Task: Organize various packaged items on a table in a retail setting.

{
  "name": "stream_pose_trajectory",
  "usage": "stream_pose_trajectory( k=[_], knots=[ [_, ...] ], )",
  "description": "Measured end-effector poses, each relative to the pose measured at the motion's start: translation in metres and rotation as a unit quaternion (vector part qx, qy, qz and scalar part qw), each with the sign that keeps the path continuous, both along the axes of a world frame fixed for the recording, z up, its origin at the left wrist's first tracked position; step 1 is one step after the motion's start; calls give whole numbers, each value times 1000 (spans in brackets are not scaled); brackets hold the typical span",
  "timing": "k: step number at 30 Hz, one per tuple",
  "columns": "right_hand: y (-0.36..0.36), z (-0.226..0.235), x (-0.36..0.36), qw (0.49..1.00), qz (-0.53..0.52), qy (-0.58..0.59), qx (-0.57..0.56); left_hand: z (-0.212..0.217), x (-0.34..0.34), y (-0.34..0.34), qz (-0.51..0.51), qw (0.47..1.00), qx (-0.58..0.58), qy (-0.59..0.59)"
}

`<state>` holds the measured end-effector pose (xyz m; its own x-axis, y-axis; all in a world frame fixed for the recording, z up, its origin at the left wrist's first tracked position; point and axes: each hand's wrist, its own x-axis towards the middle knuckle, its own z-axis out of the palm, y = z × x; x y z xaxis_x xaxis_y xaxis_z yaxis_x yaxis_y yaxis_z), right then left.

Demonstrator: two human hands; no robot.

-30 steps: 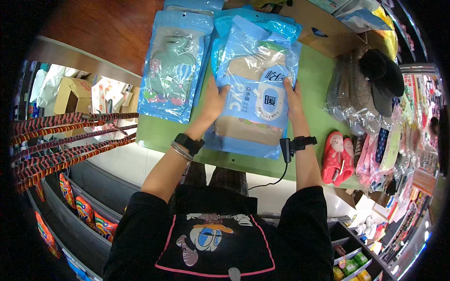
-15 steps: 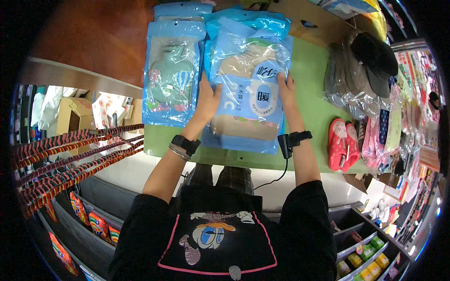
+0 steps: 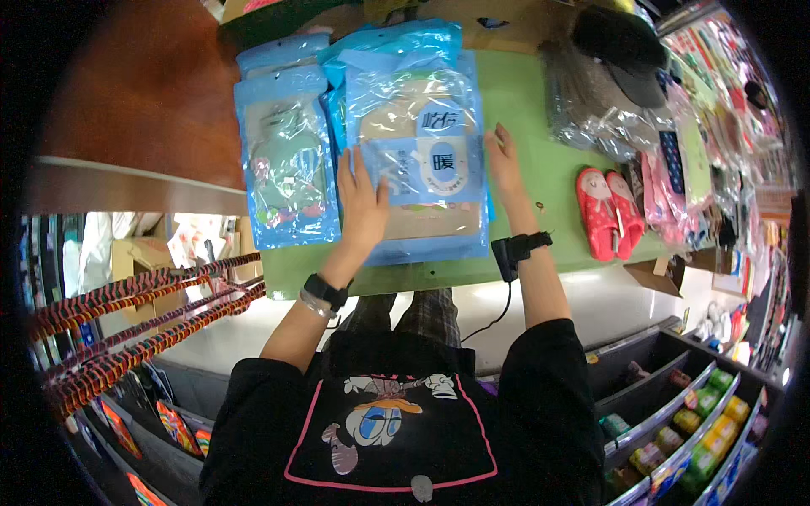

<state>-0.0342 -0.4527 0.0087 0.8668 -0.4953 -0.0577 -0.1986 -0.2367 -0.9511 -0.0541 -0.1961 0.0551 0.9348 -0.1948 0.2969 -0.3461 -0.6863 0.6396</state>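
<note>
At the far left, red-and-black striped cords hang in a bundle below the table edge; above them a brown wooden surface runs beside the green table. On the table's left part lies a flat blue plastic package with a green patterned item inside, resting just beside the larger stack and partly under it at its right edge. The left hand lies flat and open, fingers spread, palm pressed on the lower left of the top package — a clear-fronted blue plastic bag with a tan item and a pale label inside; this bag sits on top of further blue bags at the middle of the table, near its front edge. A black wristband circles the left wrist. The right hand is open too, fingers straight, touching the bag's right edge without closing on it; a black strap with a small device and cable sits on that wrist. Further right lie a pair of red slippers, near the table's front edge; behind them are grey clear-wrapped packs — a dark cap rests at the back.
</note>
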Motion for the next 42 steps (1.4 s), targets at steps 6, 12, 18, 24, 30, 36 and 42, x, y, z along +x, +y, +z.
stream_pose_trajectory(
  k=[6,12,18,24,30,36,42],
  knots=[
    [-27,33,-64,995,-29,-90,41,2,-50,-3,-224,972,6,70],
    [-89,110,-127,983,-173,-8,-64,20,-58,-24,-300,938,-57,162],
    [-227,112,-168,952,-267,-149,28,28,-58,-60,-261,943,-104,181],
    [-416,79,-219,890,-410,-147,-134,33,-69,-117,-140,959,-86,231],
    [-513,78,-214,897,-414,-90,-122,21,-78,-167,-122,955,-161,215],
    [-548,68,-190,927,-319,-129,151,27,-86,-188,-101,957,-152,227],
    [-510,111,-157,856,-300,-228,353,25,-93,-180,-73,960,-185,199]
  ],
)
